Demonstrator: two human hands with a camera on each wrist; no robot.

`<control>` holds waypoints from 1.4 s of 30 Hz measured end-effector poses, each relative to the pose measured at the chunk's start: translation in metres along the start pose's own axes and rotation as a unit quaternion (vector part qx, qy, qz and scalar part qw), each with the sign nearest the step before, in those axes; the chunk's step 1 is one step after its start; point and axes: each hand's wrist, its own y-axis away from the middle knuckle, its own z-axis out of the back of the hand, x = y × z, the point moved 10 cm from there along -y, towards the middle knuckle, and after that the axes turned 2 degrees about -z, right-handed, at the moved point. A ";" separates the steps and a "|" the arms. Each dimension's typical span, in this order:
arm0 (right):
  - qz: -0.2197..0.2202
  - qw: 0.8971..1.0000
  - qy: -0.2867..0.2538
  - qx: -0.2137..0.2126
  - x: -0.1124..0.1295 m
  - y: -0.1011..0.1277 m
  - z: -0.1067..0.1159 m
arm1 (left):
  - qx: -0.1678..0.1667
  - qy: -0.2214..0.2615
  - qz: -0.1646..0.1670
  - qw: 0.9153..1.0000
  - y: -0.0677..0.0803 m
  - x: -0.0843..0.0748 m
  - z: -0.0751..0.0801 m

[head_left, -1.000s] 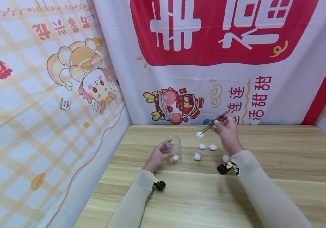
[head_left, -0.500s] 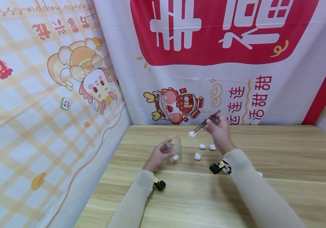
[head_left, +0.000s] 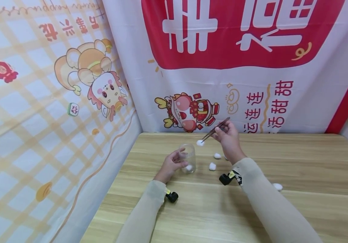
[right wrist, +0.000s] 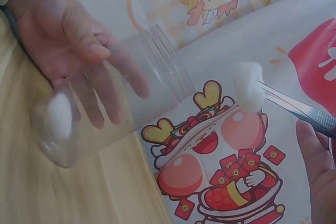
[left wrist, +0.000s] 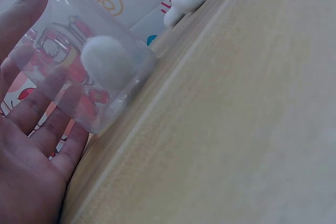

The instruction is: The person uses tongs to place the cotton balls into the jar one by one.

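Fingers of the right hand (head_left: 228,136) pinch the tweezers (head_left: 214,129) on a cotton ball (head_left: 199,142) just above the jar (head_left: 188,158) the left hand (head_left: 170,164) grips upright on the table (head_left: 298,168) — best released squarely over the mouth.

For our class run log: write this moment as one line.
left hand: holds jar | right hand: tweezers pinch cotton ball | jar: one ball inside

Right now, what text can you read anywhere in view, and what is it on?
"运连连": back banner, printed sideways in red.
"活甜甜": same banner, beside it, also sideways.
Large white characters on its red panel: cropped at the top, not readable whole.
Red characters on the left cloth: upside down, not legible.
The jar and tweezers: no text.
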 end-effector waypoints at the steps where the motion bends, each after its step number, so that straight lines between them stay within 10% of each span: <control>1: 0.000 1.000 0.000 0.000 0.000 0.000 -0.001 | 0.001 -0.001 0.000 1.000 0.000 0.000 0.000; 42: -0.053 0.998 -0.037 -0.024 -0.051 -0.004 -0.022 | -0.007 -0.017 0.010 1.000 0.001 0.001 0.001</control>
